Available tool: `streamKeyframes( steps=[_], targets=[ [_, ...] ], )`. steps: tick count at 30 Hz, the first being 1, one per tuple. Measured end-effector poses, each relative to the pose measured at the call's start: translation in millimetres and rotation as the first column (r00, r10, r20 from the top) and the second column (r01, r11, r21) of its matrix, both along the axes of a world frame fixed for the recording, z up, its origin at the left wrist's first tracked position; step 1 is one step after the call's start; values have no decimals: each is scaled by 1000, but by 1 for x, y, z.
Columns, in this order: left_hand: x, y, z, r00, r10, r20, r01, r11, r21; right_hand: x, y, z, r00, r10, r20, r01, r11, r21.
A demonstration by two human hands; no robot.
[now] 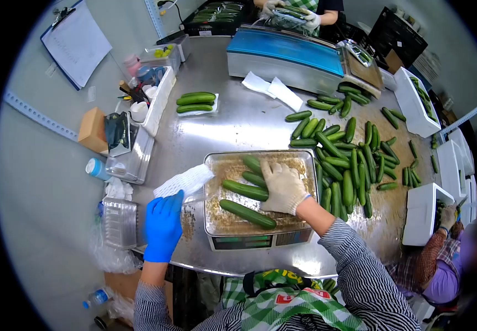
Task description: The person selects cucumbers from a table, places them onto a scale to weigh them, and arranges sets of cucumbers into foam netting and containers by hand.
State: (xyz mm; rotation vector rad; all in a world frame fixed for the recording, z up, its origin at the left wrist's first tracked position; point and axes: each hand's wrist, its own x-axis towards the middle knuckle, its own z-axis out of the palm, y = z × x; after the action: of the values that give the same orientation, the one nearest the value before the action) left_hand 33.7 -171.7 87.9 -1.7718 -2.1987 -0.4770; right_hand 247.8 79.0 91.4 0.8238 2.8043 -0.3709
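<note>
My left hand (163, 226), in a blue glove, pinches a white textured pad (184, 181) by its lower end, left of the weighing scale. Clear plastic seems to lie beside the pad, but I cannot make out its shape. My right hand (282, 187), in a cream knit glove, lies over the right ends of several cucumbers (245, 190) on the scale's metal pan (212, 220), fingers curved around them; the thumb is hidden. One more cucumber (248, 214) rests apart, nearer the pan's front edge.
A large heap of cucumbers (349, 165) spreads right of the scale. Behind stand a packed tray of cucumbers (196, 103), white pads (285, 94) and a blue-topped wrapping machine (285, 51). White foam boxes (417, 105) line the right side. Two other people work at the back and right.
</note>
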Motion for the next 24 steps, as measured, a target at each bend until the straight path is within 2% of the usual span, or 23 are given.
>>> streamKeyframes(
  steps=[1,2,4,5,6,7,9,10,11,12,13,15,16,17,18,19,21,23,24],
  targets=[
    [1,10,-2,1000,-23,-3,23,1000,13,5,5,-1,1000,-10,-19,10,1000,-15],
    [1,18,-4,999,-47,-6,47,999,24,15,10,-3,982,-112,-155,80,976,-200],
    [7,38,-8,996,-84,2,84,995,54,44,24,-7,870,-364,-333,130,820,-557],
    [14,49,-13,994,-108,13,107,992,68,60,31,-9,784,-504,-363,117,694,-711],
    [21,61,-21,990,-134,39,131,990,61,73,38,-11,675,-674,-300,-10,398,-917],
    [30,75,-25,983,-178,34,176,983,55,82,46,-22,600,-781,-173,-270,7,-963],
    [49,101,-39,962,-266,68,262,964,53,91,52,-22,577,-789,-212,-366,-18,-930],
    [57,109,-47,950,-301,87,303,953,-5,82,47,-1,597,-716,-362,-218,289,-932],
    [63,116,-57,936,-334,107,342,938,-63,69,41,16,642,-601,-477,-71,572,-817],
    [68,122,-66,922,-365,129,380,917,-121,63,42,4,703,-400,-588,-44,801,-597],
    [73,124,-74,935,-345,86,352,933,-82,50,38,23,848,-143,-511,-13,957,-290],
    [83,121,-93,955,-298,4,298,955,0,21,29,22,963,103,-250,-150,973,-175],
    [86,118,-97,954,-248,168,255,967,-21,18,20,7,952,176,-249,-199,978,-69],
    [86,113,-100,951,-240,195,260,962,-84,17,13,-8,938,250,-242,-247,968,40],
    [82,110,-98,949,-226,219,261,955,-144,17,16,-7,901,271,-338,-266,962,61],
    [80,106,-98,947,-207,247,260,944,-205,16,23,-6,921,178,-346,-223,971,-92],
    [82,104,-108,938,-196,285,245,958,-147,16,41,-8,953,-11,-303,-115,912,-395],
    [84,108,-113,938,-187,293,230,966,-118,19,52,-22,943,45,-331,-146,946,-288],
    [86,111,-109,943,-142,301,197,967,-159,16,51,-15,968,78,-238,-147,947,-285]
  ],
)
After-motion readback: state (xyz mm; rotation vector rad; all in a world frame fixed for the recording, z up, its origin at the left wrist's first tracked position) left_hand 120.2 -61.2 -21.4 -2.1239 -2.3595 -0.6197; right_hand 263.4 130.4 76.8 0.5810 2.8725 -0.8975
